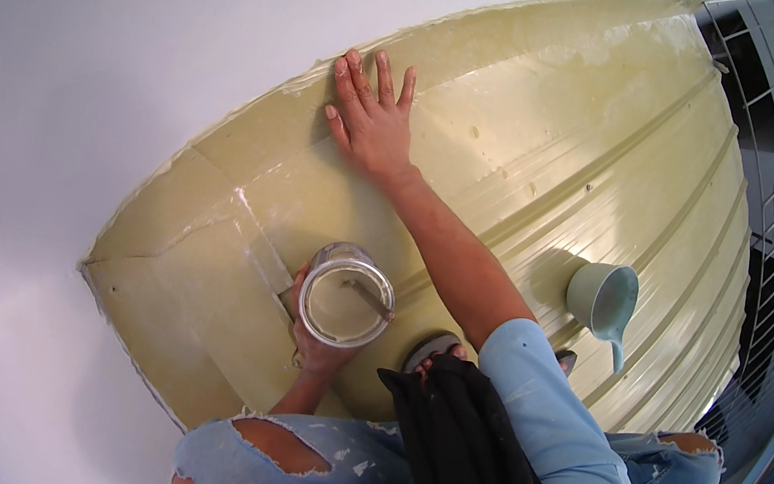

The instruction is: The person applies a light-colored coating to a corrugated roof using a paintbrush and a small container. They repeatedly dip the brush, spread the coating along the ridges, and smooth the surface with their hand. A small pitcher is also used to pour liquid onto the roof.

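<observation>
The black cloth (484, 460) hangs just below the left fingers (303, 281); a lean forward might trail it across the sandal (431, 346) or against the can (329, 255). On that glossy surface (474, 205) the sandal, right of the left fingers, could slip if the weight shifts during a long reach. The can could tip, because the left hand (319, 353) appears to steady it mainly from one side, and its pale contents (334, 307) would spill over the surface. The stick (372, 300) leans out past the rim, away from the left fingers, so the right forearm (451, 252) could catch it when drawn back. The dipper (594, 300), well right of both sets of fingers, may be knocked by a careless elbow.

Nearer the body, the left fingers are curled around the can's left and lower side, gripping it; most are hidden behind it, and whether the can also rests on the surface I cannot tell. Farther out, the right fingers (385, 82) are spread and nearly straight, holding nothing visible, laid against the surface near its raised edge. How hard they press does not show. Beyond their tips stands the white wall (129, 80).
</observation>
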Demonstrator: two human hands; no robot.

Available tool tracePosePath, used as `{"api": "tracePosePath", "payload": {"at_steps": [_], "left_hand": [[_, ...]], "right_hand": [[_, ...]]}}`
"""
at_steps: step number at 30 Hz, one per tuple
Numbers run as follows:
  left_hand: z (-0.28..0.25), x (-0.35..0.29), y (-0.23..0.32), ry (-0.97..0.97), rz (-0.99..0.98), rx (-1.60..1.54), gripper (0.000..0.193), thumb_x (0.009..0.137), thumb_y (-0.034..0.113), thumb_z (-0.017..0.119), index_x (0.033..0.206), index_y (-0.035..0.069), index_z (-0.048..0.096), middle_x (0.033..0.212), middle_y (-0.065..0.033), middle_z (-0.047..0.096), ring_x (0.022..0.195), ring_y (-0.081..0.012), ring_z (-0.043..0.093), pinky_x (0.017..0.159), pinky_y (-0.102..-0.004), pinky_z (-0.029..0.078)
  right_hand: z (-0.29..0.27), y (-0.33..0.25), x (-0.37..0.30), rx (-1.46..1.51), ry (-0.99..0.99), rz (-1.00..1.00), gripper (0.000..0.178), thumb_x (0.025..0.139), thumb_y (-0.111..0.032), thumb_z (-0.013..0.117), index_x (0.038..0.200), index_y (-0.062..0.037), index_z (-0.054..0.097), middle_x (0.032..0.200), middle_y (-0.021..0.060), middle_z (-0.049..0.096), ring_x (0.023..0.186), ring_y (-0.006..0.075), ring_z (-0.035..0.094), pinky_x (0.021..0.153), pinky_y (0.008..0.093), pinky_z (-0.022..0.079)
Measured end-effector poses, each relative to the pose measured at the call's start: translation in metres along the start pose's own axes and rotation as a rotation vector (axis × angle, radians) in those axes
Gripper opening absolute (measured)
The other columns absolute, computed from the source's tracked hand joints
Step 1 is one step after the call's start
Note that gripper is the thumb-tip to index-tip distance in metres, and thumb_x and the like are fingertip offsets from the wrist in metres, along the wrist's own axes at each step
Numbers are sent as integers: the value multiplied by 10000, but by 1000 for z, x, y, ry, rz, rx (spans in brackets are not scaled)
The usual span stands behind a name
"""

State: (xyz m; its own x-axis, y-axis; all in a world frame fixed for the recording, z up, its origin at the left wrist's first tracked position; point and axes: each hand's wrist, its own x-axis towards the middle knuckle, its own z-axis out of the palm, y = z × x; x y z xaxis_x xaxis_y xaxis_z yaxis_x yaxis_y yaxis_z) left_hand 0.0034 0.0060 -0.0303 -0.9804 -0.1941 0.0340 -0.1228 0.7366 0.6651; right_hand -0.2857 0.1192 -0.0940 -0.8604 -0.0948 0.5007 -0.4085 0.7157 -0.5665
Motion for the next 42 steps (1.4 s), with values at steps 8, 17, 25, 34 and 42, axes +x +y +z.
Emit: {"api": "tracePosePath", "payload": {"at_steps": [8,17,25,34,42], "left_hand": [[0,-8,-13,-1,45,25,1143,541,423,1060,1452,-6,520,1512,-256,461,1368,-460,517,1118,-518,493],[8,-20,-34,-11,14,15,1194,546,429,1059,1485,-6,465,1512,-238,454,1378,-435,492,1130,-521,474],[5,-16,-28,-22,112,185,1201,568,432,1050,1503,-12,441,1486,-233,477,1358,-434,511,1136,-527,466],[8,-20,-38,-14,165,292,1204,592,408,1042,1518,-38,415,1486,-243,490,1355,-429,520,1156,-520,446],[7,-20,-42,-39,170,283,1187,598,356,1039,1525,-31,407,1503,-229,478,1380,-413,504,1164,-502,440]], "right_hand": [[-6,29,1,-24,66,224,643,1056,-322,522,1651,-132,373,1718,35,354,1617,384,192,1257,701,46],[-5,19,-4,-7,-17,58,719,1066,-383,528,1688,-136,266,1756,54,255,1623,397,148,1256,702,10],[-9,44,3,-131,-33,246,698,1082,-438,467,1684,-137,282,1746,37,286,1631,375,132,1262,700,-10],[-16,61,5,-163,-107,-65,652,1082,-447,477,1674,-218,329,1745,-44,285,1640,299,135,1275,688,12],[-33,94,12,-225,-34,17,636,1080,-438,497,1671,-264,336,1734,-78,306,1638,274,145,1277,684,11]]}}
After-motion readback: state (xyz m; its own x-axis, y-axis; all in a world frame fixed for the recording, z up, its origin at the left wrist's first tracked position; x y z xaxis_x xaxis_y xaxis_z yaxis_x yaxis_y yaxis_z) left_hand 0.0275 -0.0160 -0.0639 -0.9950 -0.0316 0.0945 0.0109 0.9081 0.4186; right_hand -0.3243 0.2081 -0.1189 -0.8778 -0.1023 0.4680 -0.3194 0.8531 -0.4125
